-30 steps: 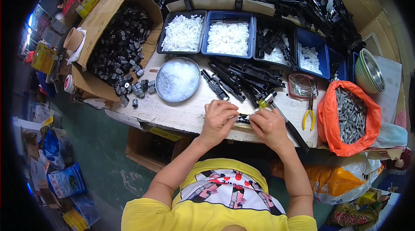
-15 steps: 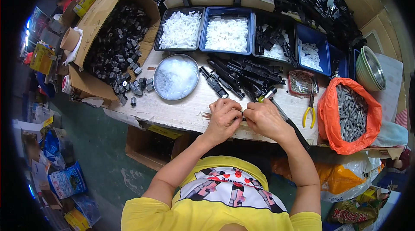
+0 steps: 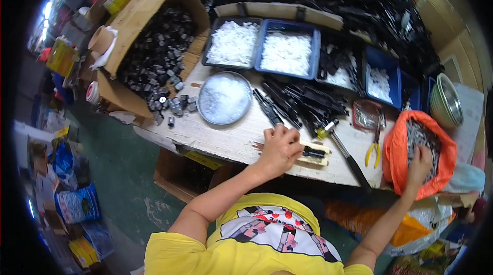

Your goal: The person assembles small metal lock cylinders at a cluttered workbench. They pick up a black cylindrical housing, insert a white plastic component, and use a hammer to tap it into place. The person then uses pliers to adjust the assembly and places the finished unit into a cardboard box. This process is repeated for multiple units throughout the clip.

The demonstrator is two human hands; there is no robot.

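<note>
My left hand point(image 3: 281, 149) bends over the left end of a cream block point(image 3: 322, 160) at the table's front edge, its fingers curled. A black plastic part point(image 3: 314, 152) lies in that block, and what the fingertips grip is hidden. Far to the right, my right hand point(image 3: 421, 164) is inside the orange bag point(image 3: 394, 146), over the grey metal pieces point(image 3: 429, 136) in it. Its fingers are drawn together and slightly blurred; anything between them cannot be made out. A hammer point(image 3: 349, 158) with a black grip lies just right of the block.
Yellow-handled pliers point(image 3: 373, 155) lie left of the bag. Behind are a round dish point(image 3: 224, 116) of white bits, a heap of long black parts point(image 3: 303, 101) and blue trays point(image 3: 261, 64) of white pieces. A cardboard box point(image 3: 126, 101) of dark nut-like pieces stands left.
My right hand has left the block and moved right into the orange bag. My left hand stays at the block, whose right side now shows. The whole view has shifted slightly.
</note>
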